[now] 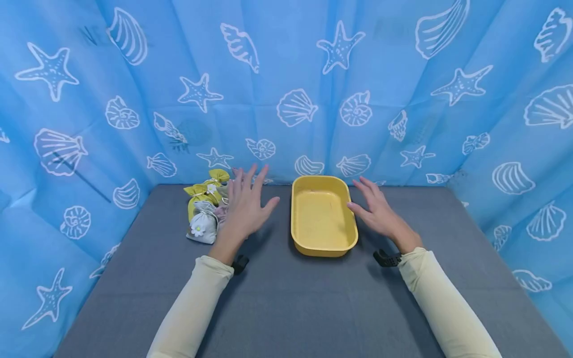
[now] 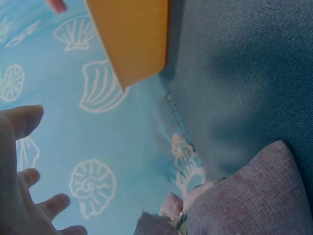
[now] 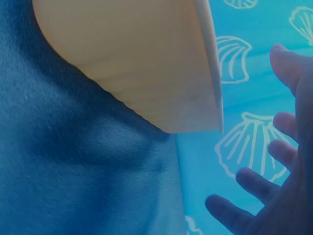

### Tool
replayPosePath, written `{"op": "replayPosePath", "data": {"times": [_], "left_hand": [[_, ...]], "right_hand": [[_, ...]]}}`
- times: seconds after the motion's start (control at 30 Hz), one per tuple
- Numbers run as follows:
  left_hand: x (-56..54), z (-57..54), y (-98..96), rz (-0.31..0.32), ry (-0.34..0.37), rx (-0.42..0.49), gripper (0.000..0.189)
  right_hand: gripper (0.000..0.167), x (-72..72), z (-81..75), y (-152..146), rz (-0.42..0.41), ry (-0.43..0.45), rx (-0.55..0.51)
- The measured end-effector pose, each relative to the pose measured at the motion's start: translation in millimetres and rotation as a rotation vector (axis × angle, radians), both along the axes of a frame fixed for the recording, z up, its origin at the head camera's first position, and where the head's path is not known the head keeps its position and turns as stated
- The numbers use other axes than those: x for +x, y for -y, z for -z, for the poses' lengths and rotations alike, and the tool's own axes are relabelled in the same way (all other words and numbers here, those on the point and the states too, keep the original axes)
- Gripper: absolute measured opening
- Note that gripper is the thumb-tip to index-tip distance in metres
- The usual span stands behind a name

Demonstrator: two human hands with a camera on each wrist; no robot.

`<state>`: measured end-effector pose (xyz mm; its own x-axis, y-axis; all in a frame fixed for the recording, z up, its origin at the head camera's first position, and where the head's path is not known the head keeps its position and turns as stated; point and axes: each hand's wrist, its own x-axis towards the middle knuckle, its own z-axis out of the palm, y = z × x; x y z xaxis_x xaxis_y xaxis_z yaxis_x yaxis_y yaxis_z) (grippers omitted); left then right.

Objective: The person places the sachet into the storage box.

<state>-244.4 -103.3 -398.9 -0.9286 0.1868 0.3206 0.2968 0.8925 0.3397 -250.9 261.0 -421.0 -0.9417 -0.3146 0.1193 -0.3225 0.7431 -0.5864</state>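
Observation:
A yellow rectangular tub [image 1: 324,248] stands at the back middle of the grey table, with nothing in it. My right hand [image 1: 378,211] is spread beside its right wall, fingers apart; in the right wrist view the fingers hang clear of the tub [image 3: 137,63]. Left of the tub, my left hand [image 1: 248,206] hovers with its fingers spread and holds nothing. Under and beside it lie small drawstring pouches: a white one [image 1: 203,228] with a flower, yellow ones [image 1: 197,192], and a mauve one [image 2: 254,196], partly hidden by the hand in the head view.
A blue curtain [image 1: 268,64] printed with white shells and starfish hangs along the back and both sides of the grey table [image 1: 309,308]. Dark bands [image 1: 387,258] circle both wrists below the pale sleeves.

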Motion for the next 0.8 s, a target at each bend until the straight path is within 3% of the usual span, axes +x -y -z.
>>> {"op": "replayPosePath", "data": {"times": [0.27,0.47,0.8], "left_hand": [[10.1,-4.0,12.0,-0.005,-0.007,0.043,0.076],[15.2,-0.2,22.8,-0.075,0.034,0.107,0.073],[19.3,-1.9,41.3,-0.087,0.031,0.202,0.066]], "right_hand": [[0.072,2.8,15.5,-3.6,-0.005,0.077,-0.146],[0.067,4.8,30.4,-2.5,-0.033,0.087,-0.234],[0.048,9.3,40.2,0.5,-0.051,0.064,-0.321]]}}
